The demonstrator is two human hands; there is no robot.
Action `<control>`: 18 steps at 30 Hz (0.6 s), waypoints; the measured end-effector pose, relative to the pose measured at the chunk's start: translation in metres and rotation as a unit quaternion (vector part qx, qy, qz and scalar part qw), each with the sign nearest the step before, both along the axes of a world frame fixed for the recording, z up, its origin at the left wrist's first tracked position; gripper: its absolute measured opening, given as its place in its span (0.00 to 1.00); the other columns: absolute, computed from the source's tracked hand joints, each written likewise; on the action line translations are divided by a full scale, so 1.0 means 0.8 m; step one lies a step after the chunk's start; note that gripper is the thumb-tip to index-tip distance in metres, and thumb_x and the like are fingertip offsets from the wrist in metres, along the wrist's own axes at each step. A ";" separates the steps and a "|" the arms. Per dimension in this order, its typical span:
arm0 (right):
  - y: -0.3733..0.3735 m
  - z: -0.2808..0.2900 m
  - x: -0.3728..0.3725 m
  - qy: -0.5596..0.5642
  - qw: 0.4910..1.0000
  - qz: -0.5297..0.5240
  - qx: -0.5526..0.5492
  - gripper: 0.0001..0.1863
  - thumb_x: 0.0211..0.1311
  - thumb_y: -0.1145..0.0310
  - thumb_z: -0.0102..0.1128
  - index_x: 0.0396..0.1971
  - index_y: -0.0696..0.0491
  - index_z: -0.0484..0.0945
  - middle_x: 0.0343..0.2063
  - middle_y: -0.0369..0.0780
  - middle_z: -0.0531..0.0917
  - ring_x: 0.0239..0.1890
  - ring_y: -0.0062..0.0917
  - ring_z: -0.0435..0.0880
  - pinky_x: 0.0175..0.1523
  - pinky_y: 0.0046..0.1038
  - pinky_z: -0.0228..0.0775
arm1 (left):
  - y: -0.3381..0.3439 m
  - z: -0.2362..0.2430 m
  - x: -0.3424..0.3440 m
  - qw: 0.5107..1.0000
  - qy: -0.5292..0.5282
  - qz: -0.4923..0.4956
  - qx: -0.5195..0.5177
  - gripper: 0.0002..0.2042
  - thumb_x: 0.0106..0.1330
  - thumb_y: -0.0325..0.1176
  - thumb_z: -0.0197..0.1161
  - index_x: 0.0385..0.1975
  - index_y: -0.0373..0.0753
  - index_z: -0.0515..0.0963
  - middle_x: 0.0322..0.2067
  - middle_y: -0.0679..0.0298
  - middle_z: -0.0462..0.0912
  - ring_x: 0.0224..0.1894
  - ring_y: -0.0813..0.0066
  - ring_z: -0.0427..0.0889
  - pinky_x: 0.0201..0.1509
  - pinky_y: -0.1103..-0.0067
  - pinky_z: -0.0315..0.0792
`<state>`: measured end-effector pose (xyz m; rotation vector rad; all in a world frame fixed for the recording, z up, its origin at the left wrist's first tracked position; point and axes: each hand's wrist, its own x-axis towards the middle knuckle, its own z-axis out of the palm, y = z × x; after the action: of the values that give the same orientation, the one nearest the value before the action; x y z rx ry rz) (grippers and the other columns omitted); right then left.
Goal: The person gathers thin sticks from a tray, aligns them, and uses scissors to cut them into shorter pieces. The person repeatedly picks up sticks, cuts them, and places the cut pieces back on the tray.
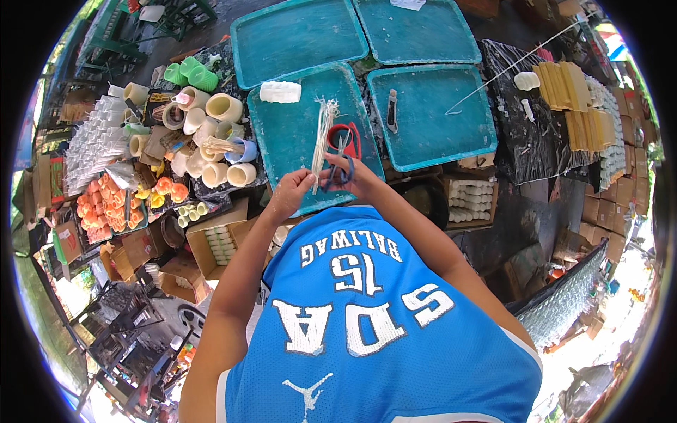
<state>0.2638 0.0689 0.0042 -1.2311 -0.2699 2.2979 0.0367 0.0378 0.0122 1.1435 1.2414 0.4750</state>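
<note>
My left hand (293, 190) pinches the lower part of a bundle of cream strings (323, 134). The strings run away from me over a teal tray (275, 130), their far ends loose and frayed. Close beside it, my right hand (358, 178) is closed on a pair of scissors (343, 146) with dark blue handles. The blades point away from me and look slightly apart. Just beyond them lies a red object with a round opening (355, 135); I cannot make out its kind. A white block (281, 92) rests near that tray's far edge.
A utility knife (392, 111) lies in the right-hand teal tray (444, 144). Pale cylindrical moulds (224, 107) and orange pieces (106, 204) crowd the left. Yellow sheets (564, 88) are stacked at right. A thin rod (518, 62) slants over the right tray. Cardboard boxes (208, 243) stand below.
</note>
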 end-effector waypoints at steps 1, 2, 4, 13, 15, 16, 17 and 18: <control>0.007 -0.004 -0.010 0.009 1.000 -0.020 0.003 0.25 0.67 0.50 0.74 0.50 0.51 0.76 0.40 0.42 0.91 0.34 0.26 0.89 0.44 0.34 0.82 | 0.000 0.005 0.002 1.000 -0.005 -0.023 0.010 0.13 0.82 0.37 0.57 0.43 0.34 0.83 0.31 0.73 0.78 0.35 0.88 0.70 0.39 0.83 0.66; 0.015 -0.007 -0.020 0.018 0.999 -0.038 0.005 0.24 0.66 0.51 0.74 0.51 0.51 0.76 0.40 0.41 0.91 0.34 0.26 0.89 0.44 0.34 0.82 | 0.000 0.009 0.004 0.999 -0.009 -0.045 0.020 0.13 0.82 0.37 0.57 0.42 0.33 0.83 0.31 0.73 0.78 0.35 0.88 0.70 0.39 0.83 0.66; 0.018 -0.015 -0.034 0.026 0.996 -0.085 0.013 0.21 0.63 0.58 0.77 0.49 0.50 0.77 0.39 0.40 0.91 0.35 0.27 0.89 0.42 0.32 0.82 | -0.003 0.015 0.005 0.998 0.009 -0.052 0.033 0.14 0.82 0.37 0.57 0.41 0.32 0.83 0.30 0.72 0.78 0.34 0.85 0.71 0.39 0.80 0.67; 0.016 -0.024 -0.041 -0.121 0.965 -0.216 0.086 0.21 0.64 0.68 0.75 0.52 0.54 0.75 0.36 0.43 0.91 0.35 0.30 0.93 0.30 0.31 0.81 | 0.006 0.017 0.017 0.969 0.181 0.079 0.149 0.15 0.81 0.37 0.57 0.41 0.29 0.83 0.25 0.68 0.77 0.30 0.80 0.71 0.36 0.76 0.68; 0.019 -0.025 -0.040 -0.130 0.968 -0.207 0.063 0.21 0.64 0.69 0.75 0.49 0.59 0.73 0.31 0.47 0.90 0.29 0.33 0.92 0.27 0.33 0.80 | 0.003 -0.016 0.008 0.967 0.179 0.071 0.167 0.16 0.80 0.38 0.57 0.43 0.29 0.83 0.26 0.60 0.80 0.29 0.74 0.73 0.35 0.71 0.70; 0.021 -0.034 -0.040 -0.132 0.968 -0.206 0.053 0.21 0.63 0.69 0.75 0.49 0.59 0.73 0.30 0.47 0.89 0.28 0.33 0.91 0.26 0.34 0.80 | 0.005 -0.019 0.007 0.969 0.185 0.063 0.148 0.16 0.80 0.38 0.57 0.43 0.28 0.83 0.27 0.59 0.81 0.31 0.74 0.75 0.37 0.72 0.71; 0.017 -0.039 -0.040 -0.121 0.966 -0.225 0.051 0.19 0.62 0.67 0.77 0.45 0.59 0.76 0.28 0.45 0.89 0.24 0.32 0.90 0.23 0.34 0.77 | 0.007 -0.017 0.009 0.966 0.211 0.043 0.145 0.16 0.80 0.38 0.56 0.44 0.28 0.82 0.28 0.59 0.80 0.31 0.75 0.74 0.38 0.73 0.70; 0.013 -0.067 -0.043 -0.128 0.962 -0.230 0.067 0.16 0.61 0.67 0.77 0.40 0.57 0.78 0.27 0.44 0.88 0.22 0.31 0.89 0.20 0.34 0.74 | 0.010 -0.034 0.002 0.965 0.205 0.028 0.159 0.16 0.81 0.38 0.56 0.44 0.28 0.82 0.27 0.61 0.79 0.31 0.76 0.73 0.37 0.73 0.70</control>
<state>0.2296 0.0795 -0.0492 -1.3566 -0.1987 1.7013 0.0387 0.0458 -0.0153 1.5359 1.5969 0.5068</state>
